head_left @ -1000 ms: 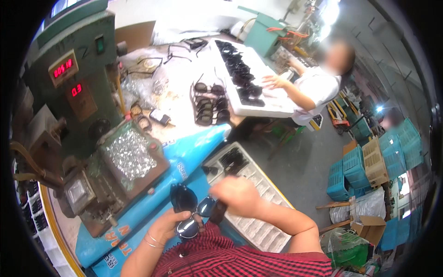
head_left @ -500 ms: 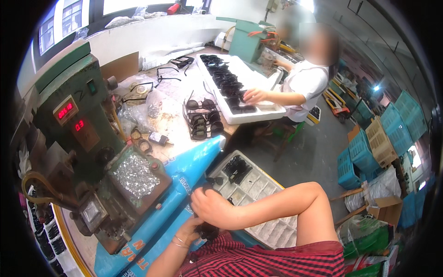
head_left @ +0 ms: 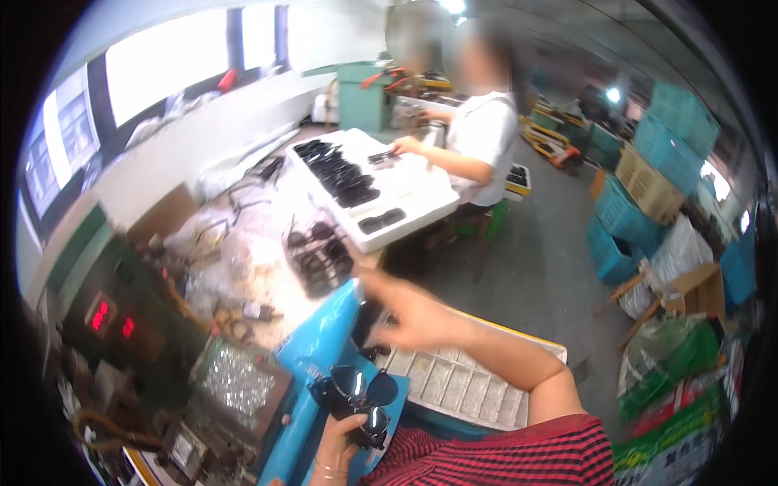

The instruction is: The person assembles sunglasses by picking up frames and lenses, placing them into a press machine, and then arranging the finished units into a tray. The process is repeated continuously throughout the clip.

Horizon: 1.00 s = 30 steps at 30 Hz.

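Near the lower middle, my left hand point(head_left: 336, 441) grips sunglasses point(head_left: 356, 397) with dark lenses and dark frames; more than one pair seems bunched together. Their lenses face up, above the blue covering point(head_left: 320, 324). My right hand point(head_left: 417, 312) is stretched forward and left, blurred by motion, its fingers extended and the thumb apart. I see nothing held in it. Beyond its fingertips, several folded sunglasses point(head_left: 320, 259) lie in a cluster on the worktable point(head_left: 259, 267). A compartmented tray point(head_left: 470, 377) lies beneath my right forearm.
A green machine point(head_left: 121, 316) with red digits and a bin of shiny bits point(head_left: 239, 381) stands at left. Across the table, a co-worker's hand point(head_left: 408, 146) handles glasses over a white foam tray point(head_left: 405, 231). Stacked blue crates point(head_left: 620, 243) and bags stand at right.
My hands were together over the sunglasses; now they are apart. My right hand has moved forward toward the table, while the left keeps the sunglasses. The view has swung right and up.
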{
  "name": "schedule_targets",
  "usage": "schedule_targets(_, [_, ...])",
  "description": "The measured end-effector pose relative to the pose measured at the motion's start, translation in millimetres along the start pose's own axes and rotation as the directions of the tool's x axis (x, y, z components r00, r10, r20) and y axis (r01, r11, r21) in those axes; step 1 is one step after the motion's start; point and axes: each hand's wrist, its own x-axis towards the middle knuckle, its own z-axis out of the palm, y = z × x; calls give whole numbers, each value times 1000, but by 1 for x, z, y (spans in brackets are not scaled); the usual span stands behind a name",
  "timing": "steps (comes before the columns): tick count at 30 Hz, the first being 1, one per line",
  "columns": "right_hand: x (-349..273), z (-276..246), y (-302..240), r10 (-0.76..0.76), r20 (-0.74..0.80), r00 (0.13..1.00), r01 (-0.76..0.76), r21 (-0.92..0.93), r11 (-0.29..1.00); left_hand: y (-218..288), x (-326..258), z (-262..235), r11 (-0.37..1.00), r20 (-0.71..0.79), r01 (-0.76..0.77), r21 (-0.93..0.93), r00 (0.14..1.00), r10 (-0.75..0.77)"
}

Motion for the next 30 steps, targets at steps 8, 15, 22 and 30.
schedule_targets(8, [99, -196, 246, 359, -390, 848, -503, -377, 778, 0, 28, 44, 992, -2, 51, 118, 999, -51])
schedule_targets(15, [-65, 12, 103, 501, 255, 827, -556, 505, 660, 13, 55, 54, 833, -84, -173, 525, 964, 253])
schedule_targets(22, [-190, 121, 61, 719, 11, 695, -500, 725, 473, -68, 93, 39, 343, 87, -121, 931, 990, 113])
schedule_targets(30, [-238, 144, 136, 973, 157, 172, -300, 949, -100, -144, 185, -6, 109, 58, -30, 994, 963, -265])
